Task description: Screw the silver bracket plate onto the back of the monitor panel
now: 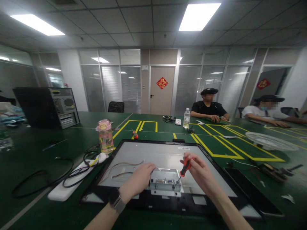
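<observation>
A flat monitor [165, 153] lies face down on the green table, its back cover off and grey metal panel bare. My right hand [200, 172] grips a screwdriver [184, 167] with a red and black handle, tip down on the small metal board housing [165, 183] near the monitor's lower edge. My left hand [140, 179], a watch on its wrist, rests closed against the left side of that housing. Thin coloured wires [120, 169] run across the panel to the left.
A pink-lidded drink bottle [105, 135], black cables [59, 175] and a white slab [69, 185] lie left. A computer tower [48, 107] stands far left. Two seated people, a water bottle [186, 118], a white fan grille [271, 141] and tools [275, 171] are at right.
</observation>
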{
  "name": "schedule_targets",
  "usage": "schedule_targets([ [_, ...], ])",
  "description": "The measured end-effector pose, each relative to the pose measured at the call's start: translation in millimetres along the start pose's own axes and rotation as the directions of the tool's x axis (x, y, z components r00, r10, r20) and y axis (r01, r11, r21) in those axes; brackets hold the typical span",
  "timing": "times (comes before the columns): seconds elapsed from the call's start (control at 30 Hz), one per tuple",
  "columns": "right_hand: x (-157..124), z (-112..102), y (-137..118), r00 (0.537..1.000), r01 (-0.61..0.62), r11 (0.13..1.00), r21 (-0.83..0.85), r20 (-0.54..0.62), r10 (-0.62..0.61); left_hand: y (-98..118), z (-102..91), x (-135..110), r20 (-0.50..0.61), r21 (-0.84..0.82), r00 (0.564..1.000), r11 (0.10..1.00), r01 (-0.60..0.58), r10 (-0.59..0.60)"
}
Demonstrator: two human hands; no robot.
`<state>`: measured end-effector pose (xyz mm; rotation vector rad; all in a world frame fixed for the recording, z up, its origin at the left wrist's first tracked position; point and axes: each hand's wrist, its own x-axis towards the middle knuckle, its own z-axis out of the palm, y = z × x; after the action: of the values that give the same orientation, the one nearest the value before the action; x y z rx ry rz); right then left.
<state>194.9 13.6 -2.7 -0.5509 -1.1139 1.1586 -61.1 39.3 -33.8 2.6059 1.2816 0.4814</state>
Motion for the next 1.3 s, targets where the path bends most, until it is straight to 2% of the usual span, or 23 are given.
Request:
schedule_targets([
  [0.2,-1.3,-0.6,-0.3,0.997,-0.077,0.997,0.020,0.012,0.077,3.3,-2.6,-0.1,0.010,0.005,1.000,1.000,-0.001,0.001],
  [0.43,-1.4,-0.4,-0.8,1.000,-0.006,1.000,-0.010,-0.006,0.006,3.0,-2.5,-0.7,0.005,0.011,1.000,1.000,0.003,-0.003],
  [0.6,-2.1,1.1,-3.0,0.997,-0.081,0.997,0.018,0.009,0.080,0.2,-0.5,-0.2,-0.001,-0.004,1.000,1.000,-0.004,0.004],
  [0.83,-1.4,1.2,-2.7,1.000,-0.007,0.999,-0.033,0.000,0.007,1.6,-1.3,-0.6,0.004,-0.007,1.000,1.000,0.011,-0.011],
  [0.97,-2.1,1.0,-3.7,0.998,-0.059,0.998,-0.028,0.031,0.060,2.8,-2.0,-0.5,0.016,-0.001,1.000,1.000,0.010,-0.010],
  [1.07,-3.3,3.3,-3.6,0.999,-0.043,0.999,-0.030,0.032,0.044,3.4,-2.7,-0.1,0.031,0.009,0.999,1.000,0.014,-0.014],
  [1.2,-3.0,2.2,-2.7,1.000,0.021,0.993,-0.116,0.016,-0.019,5.6,-5.2,-1.2,0.028,-0.001,1.000,1.000,0.015,-0.015],
  [1.3,-2.3,0.0,-3.3,1.000,0.015,0.987,-0.161,0.004,-0.014,6.8,-6.5,-1.9,0.031,-0.004,0.999,1.000,0.027,-0.027],
])
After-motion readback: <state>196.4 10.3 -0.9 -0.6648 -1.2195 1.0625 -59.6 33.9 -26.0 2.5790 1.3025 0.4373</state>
